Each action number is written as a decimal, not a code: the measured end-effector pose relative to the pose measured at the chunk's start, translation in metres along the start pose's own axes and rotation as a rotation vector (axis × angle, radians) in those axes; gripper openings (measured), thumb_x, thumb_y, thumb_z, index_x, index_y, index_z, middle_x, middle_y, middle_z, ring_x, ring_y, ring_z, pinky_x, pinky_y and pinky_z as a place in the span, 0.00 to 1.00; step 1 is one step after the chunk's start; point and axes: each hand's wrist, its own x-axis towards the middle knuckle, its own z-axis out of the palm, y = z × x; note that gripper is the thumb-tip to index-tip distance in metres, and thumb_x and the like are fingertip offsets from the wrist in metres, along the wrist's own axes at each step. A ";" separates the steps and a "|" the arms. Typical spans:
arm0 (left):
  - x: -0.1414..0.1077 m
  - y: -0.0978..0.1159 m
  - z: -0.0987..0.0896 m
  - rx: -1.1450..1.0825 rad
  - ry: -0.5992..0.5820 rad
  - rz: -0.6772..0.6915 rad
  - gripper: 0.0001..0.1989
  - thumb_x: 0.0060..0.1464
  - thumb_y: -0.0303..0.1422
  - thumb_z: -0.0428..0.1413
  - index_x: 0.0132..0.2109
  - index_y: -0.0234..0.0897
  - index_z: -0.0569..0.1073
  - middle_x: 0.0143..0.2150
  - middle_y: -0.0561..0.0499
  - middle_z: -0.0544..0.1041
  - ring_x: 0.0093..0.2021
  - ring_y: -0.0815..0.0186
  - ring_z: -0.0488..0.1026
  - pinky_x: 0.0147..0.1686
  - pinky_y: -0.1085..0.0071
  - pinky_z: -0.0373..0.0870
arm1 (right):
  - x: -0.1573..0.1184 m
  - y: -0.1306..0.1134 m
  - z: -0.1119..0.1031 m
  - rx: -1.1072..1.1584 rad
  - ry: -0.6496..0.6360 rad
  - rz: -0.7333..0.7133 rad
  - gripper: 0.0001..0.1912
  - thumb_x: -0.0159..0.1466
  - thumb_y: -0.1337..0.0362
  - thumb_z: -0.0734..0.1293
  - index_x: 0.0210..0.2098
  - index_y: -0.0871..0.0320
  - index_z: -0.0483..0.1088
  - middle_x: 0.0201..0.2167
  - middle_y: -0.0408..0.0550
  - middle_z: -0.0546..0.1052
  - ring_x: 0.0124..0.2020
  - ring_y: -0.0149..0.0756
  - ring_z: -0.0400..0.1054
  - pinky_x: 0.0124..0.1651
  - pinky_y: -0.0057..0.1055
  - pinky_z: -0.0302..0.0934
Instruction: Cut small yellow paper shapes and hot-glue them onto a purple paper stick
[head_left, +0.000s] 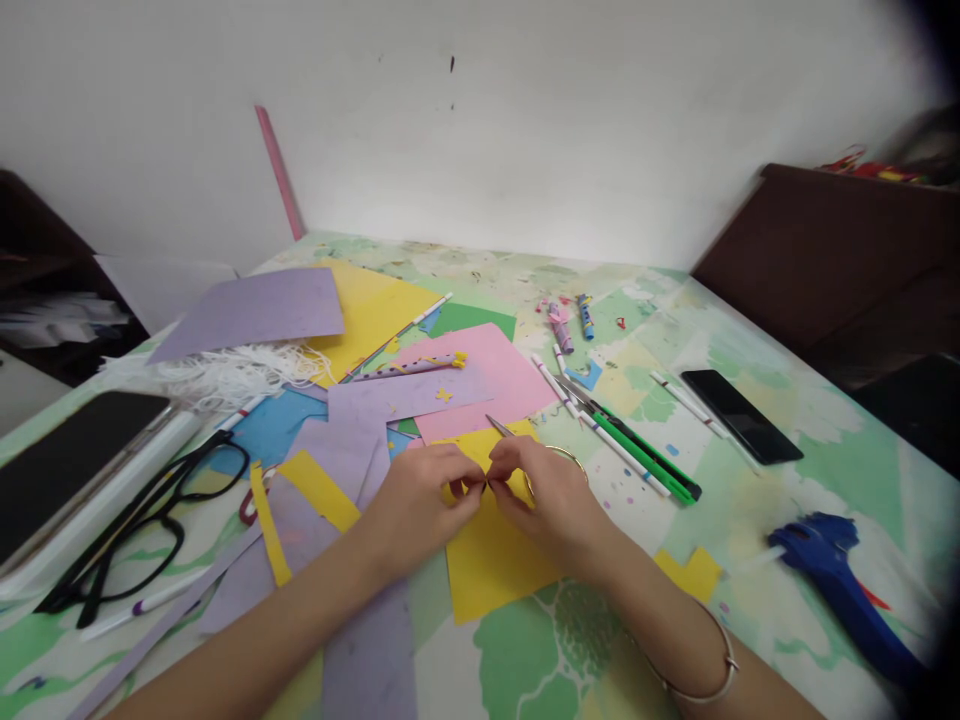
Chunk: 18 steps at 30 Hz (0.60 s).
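Note:
My left hand and my right hand meet fingertip to fingertip above a yellow paper sheet. Both are closed in a pinch on something dark and too tiny to name. A pair of scissors with gold-coloured handle loops is also tucked in my right hand; its pointed blade sticks out past the fingers. Left of my left hand are yellow paper strips and lilac paper. Pink paper lies beyond my hands, with a rolled, spotted lilac paper tube near it.
On the right lie a green utility knife, white markers, a phone and a blue glue gun. Two small decorated rolls rest farther back. Black glasses, white string and a dark-screened device are left.

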 end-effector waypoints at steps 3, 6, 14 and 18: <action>0.004 0.001 -0.004 -0.178 0.038 -0.224 0.07 0.46 0.23 0.56 0.27 0.36 0.77 0.25 0.52 0.78 0.26 0.68 0.72 0.27 0.73 0.64 | 0.005 0.004 -0.012 -0.154 0.017 0.167 0.05 0.61 0.71 0.62 0.36 0.56 0.65 0.31 0.45 0.77 0.34 0.35 0.72 0.36 0.29 0.59; 0.007 0.002 -0.010 -0.545 0.088 -0.479 0.02 0.46 0.28 0.60 0.29 0.36 0.78 0.25 0.51 0.79 0.26 0.68 0.74 0.27 0.75 0.66 | 0.009 0.015 -0.025 -0.402 -0.141 0.482 0.03 0.58 0.66 0.66 0.30 0.57 0.66 0.29 0.48 0.76 0.32 0.40 0.70 0.31 0.30 0.53; 0.009 0.002 -0.016 -1.197 0.219 -0.651 0.07 0.41 0.30 0.66 0.30 0.33 0.78 0.25 0.50 0.79 0.27 0.71 0.75 0.31 0.77 0.70 | 0.011 0.028 -0.032 -0.392 -0.298 0.601 0.06 0.51 0.70 0.68 0.21 0.57 0.66 0.21 0.46 0.73 0.27 0.37 0.67 0.26 0.29 0.46; 0.009 0.002 -0.018 -1.241 0.250 -0.648 0.07 0.42 0.29 0.66 0.31 0.32 0.78 0.26 0.49 0.80 0.27 0.70 0.75 0.32 0.77 0.71 | 0.013 0.026 -0.036 -0.352 -0.289 0.641 0.04 0.50 0.67 0.66 0.22 0.57 0.64 0.20 0.46 0.72 0.25 0.37 0.66 0.24 0.29 0.46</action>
